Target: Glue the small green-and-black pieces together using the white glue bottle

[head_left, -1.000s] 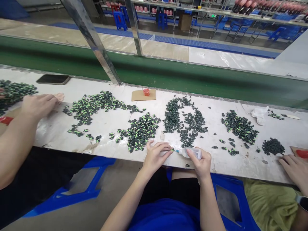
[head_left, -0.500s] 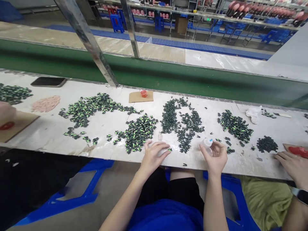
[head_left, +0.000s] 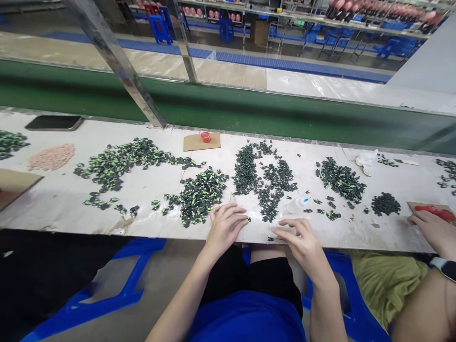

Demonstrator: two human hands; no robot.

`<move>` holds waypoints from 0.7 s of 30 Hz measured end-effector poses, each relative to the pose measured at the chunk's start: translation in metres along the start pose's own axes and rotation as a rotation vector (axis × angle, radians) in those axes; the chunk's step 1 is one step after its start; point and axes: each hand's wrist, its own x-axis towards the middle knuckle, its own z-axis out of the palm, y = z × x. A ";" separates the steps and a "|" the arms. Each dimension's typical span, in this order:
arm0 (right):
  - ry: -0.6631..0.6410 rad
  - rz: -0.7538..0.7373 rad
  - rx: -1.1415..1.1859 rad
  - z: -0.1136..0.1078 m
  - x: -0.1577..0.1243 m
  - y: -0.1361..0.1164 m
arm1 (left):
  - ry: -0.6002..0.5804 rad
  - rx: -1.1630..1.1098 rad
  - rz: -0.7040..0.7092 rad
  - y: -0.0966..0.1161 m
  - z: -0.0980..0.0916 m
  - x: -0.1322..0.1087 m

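Note:
Pinched in the fingertips of my left hand [head_left: 225, 225] is a small black-and-green part [head_left: 248, 219], just above the white table. Beside that hand lies a pile of black parts with green marks [head_left: 203, 192]. My right hand [head_left: 301, 242] is empty, its fingers apart, over the table's front edge near a small loose dark piece [head_left: 270, 239]. Beyond it a small clear bottle with a blue tip [head_left: 298, 204] rests on the table. A heap of small dark-green pieces [head_left: 246, 171] spreads out ahead of my hands.
A red cup [head_left: 205, 137] sits on cardboard [head_left: 188, 143] at the back. To the left are pink pieces [head_left: 52, 156] and a phone [head_left: 54, 123]. On the right, a co-worker's hand [head_left: 432, 228] touches cardboard with red material [head_left: 436, 212]; a black heap [head_left: 385, 204] lies nearby.
My right hand has let go of the bottle, leaving it on the table, and moved left and toward the front edge. My left hand keeps its pinch on the small part.

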 end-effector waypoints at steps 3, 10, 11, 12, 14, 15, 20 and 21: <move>-0.217 -0.008 0.048 0.006 0.004 -0.002 | -0.001 -0.047 -0.015 -0.001 -0.001 0.000; -0.232 0.107 0.127 0.017 0.008 0.001 | 0.088 -0.305 -0.212 0.001 -0.004 0.002; -0.193 0.121 0.158 0.017 0.009 -0.001 | 0.111 -0.370 -0.242 0.004 -0.004 0.002; -0.140 0.135 0.195 0.017 0.010 -0.003 | 0.132 -0.440 -0.267 0.007 -0.004 0.002; -0.006 0.176 0.276 0.019 0.015 -0.011 | 0.167 -0.570 -0.303 0.016 -0.005 0.002; 0.070 0.204 0.311 0.020 0.018 -0.016 | 0.188 -0.620 -0.314 0.021 -0.005 0.003; 0.380 0.339 0.491 0.030 0.033 -0.044 | 0.319 -0.693 -0.293 0.044 -0.007 0.004; 0.410 0.360 0.528 0.031 0.035 -0.049 | 0.336 -0.685 -0.279 0.048 -0.008 0.004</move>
